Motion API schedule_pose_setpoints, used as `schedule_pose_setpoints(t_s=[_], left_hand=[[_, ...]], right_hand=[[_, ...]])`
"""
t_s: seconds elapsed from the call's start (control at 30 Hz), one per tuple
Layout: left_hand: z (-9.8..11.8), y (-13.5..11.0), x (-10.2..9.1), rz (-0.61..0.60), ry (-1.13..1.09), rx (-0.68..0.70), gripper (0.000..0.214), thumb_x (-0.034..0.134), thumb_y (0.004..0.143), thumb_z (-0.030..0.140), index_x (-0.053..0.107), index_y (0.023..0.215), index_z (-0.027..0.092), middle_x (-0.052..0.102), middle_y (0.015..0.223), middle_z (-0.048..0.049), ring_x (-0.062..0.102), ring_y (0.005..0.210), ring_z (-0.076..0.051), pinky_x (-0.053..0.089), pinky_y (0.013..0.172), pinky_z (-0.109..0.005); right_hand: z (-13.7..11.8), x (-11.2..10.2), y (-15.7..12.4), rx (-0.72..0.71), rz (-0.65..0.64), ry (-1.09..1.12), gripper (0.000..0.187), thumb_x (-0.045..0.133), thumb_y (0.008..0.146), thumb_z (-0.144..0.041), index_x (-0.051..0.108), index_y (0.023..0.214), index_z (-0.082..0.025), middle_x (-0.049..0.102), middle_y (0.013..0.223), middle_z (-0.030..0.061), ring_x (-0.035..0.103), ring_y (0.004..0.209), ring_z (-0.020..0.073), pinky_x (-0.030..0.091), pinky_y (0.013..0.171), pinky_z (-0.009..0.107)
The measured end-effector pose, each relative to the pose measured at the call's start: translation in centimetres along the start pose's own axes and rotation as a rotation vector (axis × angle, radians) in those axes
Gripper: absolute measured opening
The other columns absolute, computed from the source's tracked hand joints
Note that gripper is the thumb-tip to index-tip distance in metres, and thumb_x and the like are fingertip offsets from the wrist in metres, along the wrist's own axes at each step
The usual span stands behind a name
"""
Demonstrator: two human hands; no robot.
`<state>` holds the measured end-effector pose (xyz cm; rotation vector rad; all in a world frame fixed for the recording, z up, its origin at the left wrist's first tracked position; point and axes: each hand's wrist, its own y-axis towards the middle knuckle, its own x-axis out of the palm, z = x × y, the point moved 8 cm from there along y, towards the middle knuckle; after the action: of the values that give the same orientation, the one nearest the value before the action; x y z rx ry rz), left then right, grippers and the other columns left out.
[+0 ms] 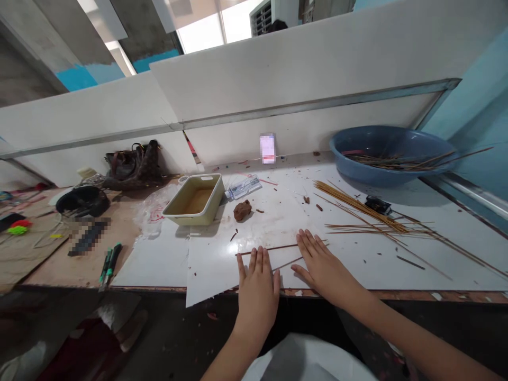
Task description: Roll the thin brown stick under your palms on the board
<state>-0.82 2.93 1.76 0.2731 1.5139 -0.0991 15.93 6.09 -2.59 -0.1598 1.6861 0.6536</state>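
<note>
My left hand (257, 288) lies flat, palm down, fingers stretched out, at the front edge of the white board (210, 259). Beside it my right hand (319, 262) also lies flat with its fingers straight. Both rest on a thin brown-coated stick (282, 246) that runs sideways under the fingers; a second stick (286, 263) lies between the hands. A lump of brown paste (242, 209) sits on the board beyond the hands. A bundle of bare bamboo sticks (365, 209) lies to the right.
A cream rectangular tray (183, 210) with brownish liquid stands at the left of the board. A blue basin (391, 151) with sticks is at the back right. A dark bag (133, 164), a black bowl (82, 201) and green-handled tools (110, 262) lie on the left.
</note>
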Motion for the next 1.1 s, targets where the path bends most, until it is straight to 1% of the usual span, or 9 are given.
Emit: schedule_pose_setpoints(t_s=[0.13,0.33,0.43,0.5,0.67,0.77,0.87,1.03,1.1], left_hand=[[-0.2,-0.3,0.3,0.045,0.008,0.021,0.056,0.038,0.112,0.035,0.05,0.162,0.012,0.05,0.167,-0.0139,0.045,0.158,-0.031,0.022,0.134,-0.066],[-0.7,3.3,0.4,0.019,-0.006,0.001,0.057,0.038,0.112,0.036,0.051,0.16,0.008,0.053,0.165,-0.0192,0.044,0.158,-0.032,0.019,0.134,-0.066],[-0.8,3.9,0.4,0.006,-0.009,-0.018,0.058,0.039,0.112,0.037,0.051,0.159,0.006,0.053,0.164,-0.0207,0.045,0.158,-0.033,0.02,0.134,-0.065],[-0.8,3.2,0.4,0.017,-0.011,-0.015,0.059,0.039,0.112,0.038,0.05,0.16,0.005,0.052,0.165,-0.0206,0.045,0.158,-0.033,0.02,0.135,-0.064],[-0.6,-0.6,0.3,0.088,-0.013,0.052,0.057,0.037,0.113,0.036,0.048,0.163,0.012,0.05,0.167,-0.0137,0.045,0.158,-0.029,0.022,0.135,-0.062],[-0.7,-1.4,0.5,0.102,-0.012,0.066,0.056,0.038,0.112,0.034,0.047,0.163,0.013,0.05,0.167,-0.0133,0.045,0.158,-0.028,0.021,0.136,-0.061],[-0.8,-0.1,0.6,0.094,-0.011,0.054,0.057,0.039,0.111,0.034,0.048,0.163,0.012,0.051,0.167,-0.0153,0.045,0.158,-0.031,0.022,0.135,-0.064],[-1.1,4.0,0.9,0.047,-0.014,-0.006,0.06,0.04,0.111,0.038,0.051,0.159,0.004,0.051,0.165,-0.0209,0.043,0.159,-0.033,0.021,0.135,-0.064],[-1.1,4.4,0.8,0.06,-0.013,-0.017,0.06,0.041,0.111,0.038,0.051,0.159,0.004,0.052,0.164,-0.0213,0.043,0.159,-0.033,0.021,0.134,-0.064]], right_hand=[[0.1,0.1,-0.4,-0.006,-0.004,0.013,0.095,0.037,0.112,-0.06,-0.015,0.171,-0.006,0.023,0.175,0.0265,0.028,0.163,0.0372,0.036,0.129,0.059],[1.9,0.4,3.4,0.036,-0.111,0.044,0.09,0.032,0.112,-0.062,-0.003,0.172,-0.005,0.028,0.175,0.0255,0.022,0.165,0.0347,0.027,0.133,0.057],[2.2,0.6,3.9,0.05,-0.135,0.05,0.09,0.03,0.112,-0.064,0.001,0.173,-0.005,0.028,0.175,0.0254,0.022,0.165,0.0349,0.026,0.133,0.058],[1.7,0.5,3.1,0.034,-0.117,0.037,0.091,0.032,0.112,-0.064,-0.001,0.173,-0.005,0.027,0.175,0.0257,0.022,0.165,0.0362,0.027,0.133,0.059],[0.0,-0.3,-0.9,-0.034,-0.042,-0.003,0.092,0.034,0.113,-0.06,-0.015,0.17,-0.008,0.025,0.176,0.0252,0.027,0.164,0.036,0.036,0.129,0.058],[-0.4,-0.5,-1.8,-0.043,-0.036,-0.021,0.093,0.035,0.113,-0.059,-0.019,0.169,-0.008,0.025,0.176,0.0254,0.028,0.163,0.0362,0.038,0.128,0.058],[0.1,-0.3,-0.6,-0.038,-0.07,-0.019,0.094,0.035,0.112,-0.06,-0.018,0.169,-0.007,0.025,0.175,0.0259,0.027,0.163,0.0368,0.036,0.129,0.059],[1.7,0.5,3.2,0.042,-0.151,0.012,0.091,0.033,0.112,-0.063,-0.004,0.172,-0.005,0.023,0.175,0.0262,0.021,0.165,0.0361,0.029,0.132,0.059],[1.8,0.5,3.4,0.055,-0.152,0.016,0.092,0.034,0.112,-0.063,-0.004,0.172,-0.005,0.024,0.175,0.0263,0.021,0.165,0.0358,0.028,0.133,0.058]])
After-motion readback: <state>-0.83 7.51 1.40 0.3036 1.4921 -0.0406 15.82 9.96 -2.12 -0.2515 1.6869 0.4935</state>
